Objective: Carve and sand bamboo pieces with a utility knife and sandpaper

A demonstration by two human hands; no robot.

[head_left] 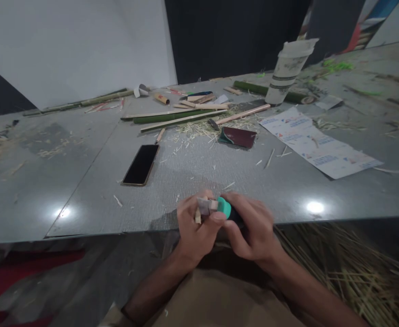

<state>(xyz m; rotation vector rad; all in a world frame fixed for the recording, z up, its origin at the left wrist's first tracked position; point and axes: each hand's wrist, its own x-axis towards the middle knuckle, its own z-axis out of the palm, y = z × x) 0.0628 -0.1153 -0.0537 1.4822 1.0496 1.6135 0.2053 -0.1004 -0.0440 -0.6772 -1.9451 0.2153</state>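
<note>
Head view, only one you've got: both your hands meet at the near edge of the table (93, 204), the work held between them. Your right hand (254, 222) is curled round the handled tool (224, 207) — teal collar, black grip, flat grey end pointing left — with no gap visible between palm and grip. Your left hand (194, 227) has its fingers bent in around a pale piece (197, 215), likely wood or bamboo, its thumb up against the teal part. Blur there, so I can't tell whether the grey end bites into the piece or just lies over it. My read on handling: tool light and rigid, grip probably rubbery, not slippery; take it by the black part and treat the grey end as sharp. Piece should be light, stiff along its length, apt to split or splinter; hold it low, fingertips out of line with the grey end. Phone (141, 165) lies beyond your left hand, folded maroon piece (238, 137) farther back, probably leather or similar, bendy — both well apart from your fingers.
</note>
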